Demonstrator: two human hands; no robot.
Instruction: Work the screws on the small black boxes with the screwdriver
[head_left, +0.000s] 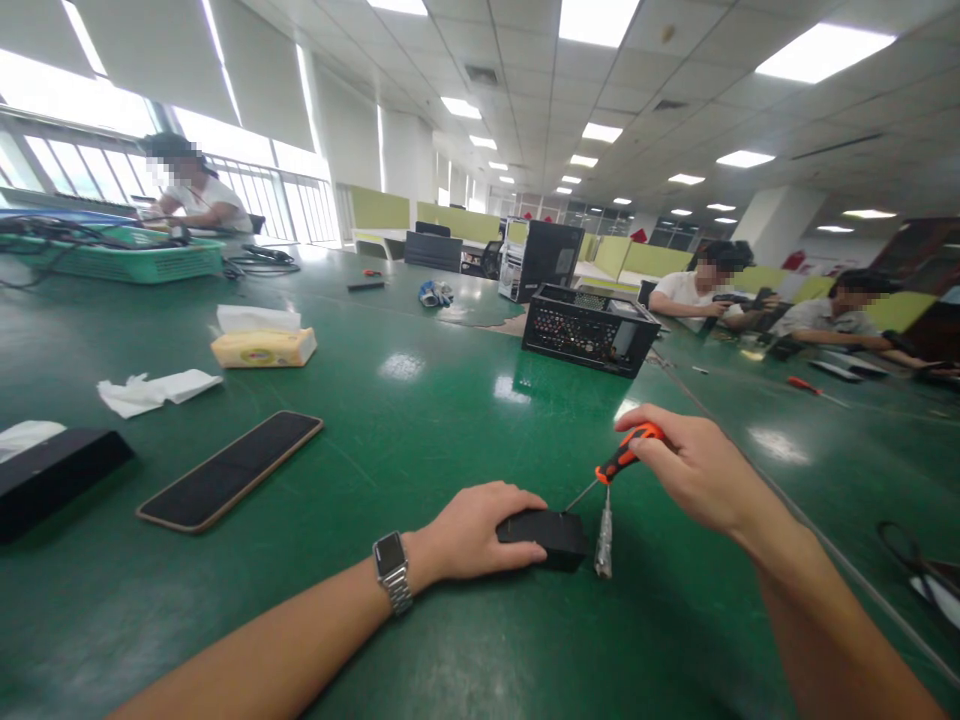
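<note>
On the green table, my left hand [480, 532] is closed around one end of a small black box [562, 535], thumb along its near side and fingers over the top. My right hand [686, 460] grips an orange and black screwdriver [628, 452] by its handle. The shaft slants down to the left, and its tip meets the top of the box near the far edge. Whether a screw sits under the tip is too small to tell. Close to the box's right end is a slim silvery tool with a clear handle [604, 550].
A phone [232, 470], tissue pack [264, 345] and crumpled tissue [157, 392] lie to the left. Farther off are a black computer case [589, 335], a computer tower [551, 260] and a green basket [142, 262] with cables. Other people sit around the table.
</note>
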